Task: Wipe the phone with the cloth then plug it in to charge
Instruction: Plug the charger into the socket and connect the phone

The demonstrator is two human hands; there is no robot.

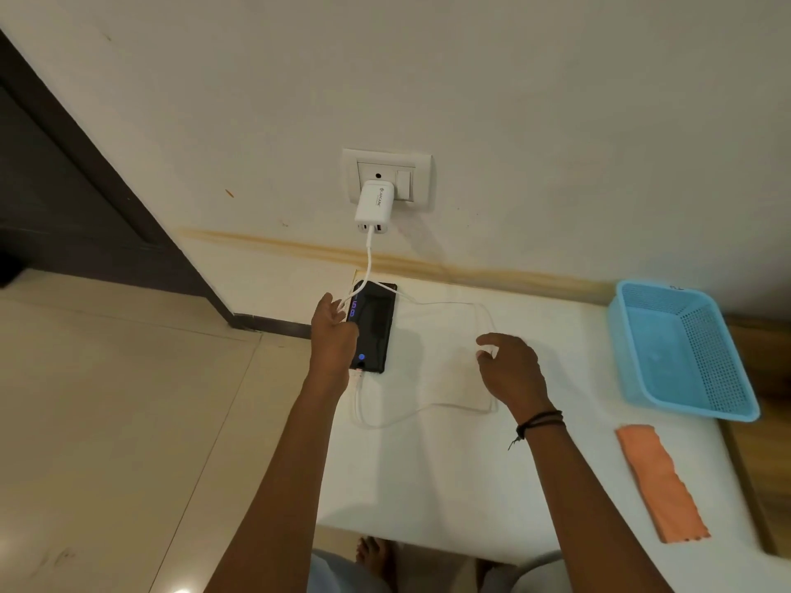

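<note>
I'm seeing a black phone [376,331] glowing with blue-violet digits left of centre, with a white charger [373,205] and white cable [428,410] showing against the white table [449,477]. At right, a light-blue basket [710,357] is showing a fine mesh of holes, and a plain orange cloth [659,481] is lying below it.

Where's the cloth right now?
Head view, lower right: the orange cloth lies flat on the white table, just nearer the person than the blue basket and to the right of the right hand.

free: table [428,485] front middle | obstacle: cable [369,254] loops beside phone [379,327] | right: basket [659,353], cloth [659,481]
</note>
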